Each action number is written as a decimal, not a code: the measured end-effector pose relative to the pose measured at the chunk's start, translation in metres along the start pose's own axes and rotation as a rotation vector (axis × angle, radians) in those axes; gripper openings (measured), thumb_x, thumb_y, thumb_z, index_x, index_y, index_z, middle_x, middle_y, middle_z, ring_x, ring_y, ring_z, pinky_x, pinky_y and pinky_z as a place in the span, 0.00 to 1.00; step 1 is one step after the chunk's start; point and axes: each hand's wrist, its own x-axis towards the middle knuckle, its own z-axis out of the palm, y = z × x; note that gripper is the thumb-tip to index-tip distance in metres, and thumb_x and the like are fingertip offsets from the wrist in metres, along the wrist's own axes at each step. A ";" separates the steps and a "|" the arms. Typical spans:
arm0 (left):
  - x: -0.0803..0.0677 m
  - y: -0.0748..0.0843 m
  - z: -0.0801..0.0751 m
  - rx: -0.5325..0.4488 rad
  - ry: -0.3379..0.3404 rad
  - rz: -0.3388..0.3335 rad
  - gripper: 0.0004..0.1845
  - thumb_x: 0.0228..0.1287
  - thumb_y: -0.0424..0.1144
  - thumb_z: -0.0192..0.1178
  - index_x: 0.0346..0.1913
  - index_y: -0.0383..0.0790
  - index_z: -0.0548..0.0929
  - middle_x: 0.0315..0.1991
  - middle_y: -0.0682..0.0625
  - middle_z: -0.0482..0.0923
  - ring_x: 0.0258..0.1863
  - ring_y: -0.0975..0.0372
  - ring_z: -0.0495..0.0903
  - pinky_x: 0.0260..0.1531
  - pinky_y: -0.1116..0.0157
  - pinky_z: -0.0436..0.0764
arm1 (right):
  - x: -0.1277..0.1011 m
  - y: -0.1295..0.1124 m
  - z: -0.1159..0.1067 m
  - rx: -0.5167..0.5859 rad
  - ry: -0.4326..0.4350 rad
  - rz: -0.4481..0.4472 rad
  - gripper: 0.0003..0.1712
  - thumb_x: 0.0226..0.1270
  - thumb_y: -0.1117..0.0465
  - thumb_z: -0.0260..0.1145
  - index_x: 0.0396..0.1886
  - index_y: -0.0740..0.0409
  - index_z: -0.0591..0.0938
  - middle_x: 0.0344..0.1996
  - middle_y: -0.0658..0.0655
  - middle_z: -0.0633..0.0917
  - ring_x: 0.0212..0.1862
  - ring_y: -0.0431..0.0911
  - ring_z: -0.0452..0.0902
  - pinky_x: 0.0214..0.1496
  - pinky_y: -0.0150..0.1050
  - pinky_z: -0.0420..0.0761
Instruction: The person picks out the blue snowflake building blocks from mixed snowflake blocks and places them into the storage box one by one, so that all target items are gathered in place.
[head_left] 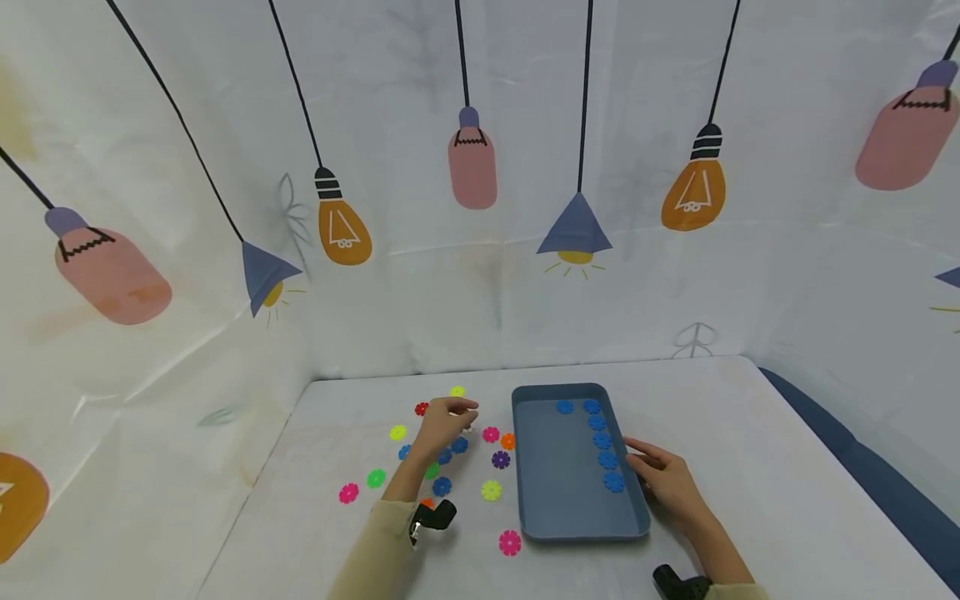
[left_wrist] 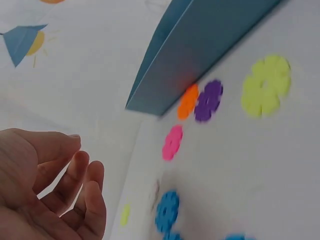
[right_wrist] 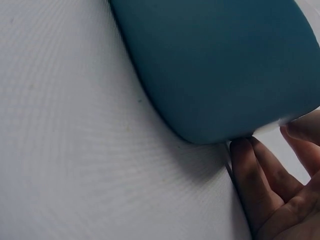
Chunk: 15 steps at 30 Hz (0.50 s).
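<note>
My left hand (head_left: pixel 442 423) hovers over scattered flower-shaped plastic discs, its fingers loosely bent. In the left wrist view there is a gap between thumb and fingers, with nothing held. Near it lie a pink disc (head_left: pixel 491 434), a blue disc (head_left: pixel 459 445) and a red disc (head_left: pixel 422 408); the hand and forearm partly hide others. A blue-grey tray (head_left: pixel 558 517) lies to the right, with blue discs (head_left: pixel 602 440) lined down its right side and another blue disc (head_left: pixel 565 407) at the far end. My right hand (head_left: pixel 667 483) touches the tray's right edge with fairly straight fingers.
More discs lie left of the tray, among them a purple disc (head_left: pixel 501 459), a yellow disc (head_left: pixel 491 491) and a green disc (head_left: pixel 376 478). A pink disc (head_left: pixel 510 543) sits by the tray's near left corner. Behind the white table (head_left: pixel 705 417) hangs a lamp-patterned cloth (head_left: pixel 420 308).
</note>
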 end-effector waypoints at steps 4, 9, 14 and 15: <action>-0.006 -0.011 -0.021 0.018 0.030 -0.048 0.13 0.65 0.36 0.64 0.48 0.31 0.85 0.34 0.47 0.81 0.34 0.52 0.82 0.32 0.61 0.82 | -0.002 -0.002 0.000 -0.003 -0.002 0.001 0.28 0.71 0.55 0.62 0.67 0.60 0.73 0.53 0.66 0.80 0.45 0.49 0.78 0.37 0.38 0.79; -0.016 -0.022 -0.048 0.075 0.062 -0.116 0.14 0.64 0.37 0.64 0.48 0.32 0.85 0.36 0.48 0.81 0.34 0.55 0.82 0.34 0.62 0.82 | -0.002 -0.001 0.000 -0.008 -0.009 0.001 0.29 0.71 0.53 0.63 0.67 0.59 0.73 0.53 0.66 0.80 0.46 0.49 0.78 0.38 0.39 0.79; -0.028 -0.034 -0.066 0.126 0.099 -0.155 0.13 0.63 0.36 0.66 0.47 0.33 0.86 0.37 0.48 0.82 0.35 0.57 0.80 0.36 0.62 0.81 | -0.002 -0.001 -0.001 -0.018 -0.009 -0.004 0.29 0.71 0.52 0.63 0.68 0.59 0.72 0.53 0.66 0.80 0.46 0.49 0.78 0.38 0.38 0.79; -0.031 -0.036 -0.068 0.136 0.108 -0.161 0.12 0.62 0.36 0.66 0.47 0.34 0.86 0.36 0.48 0.82 0.35 0.56 0.80 0.37 0.62 0.81 | -0.002 -0.001 -0.001 -0.019 -0.010 -0.006 0.29 0.71 0.53 0.63 0.68 0.59 0.72 0.53 0.66 0.80 0.46 0.49 0.78 0.38 0.38 0.79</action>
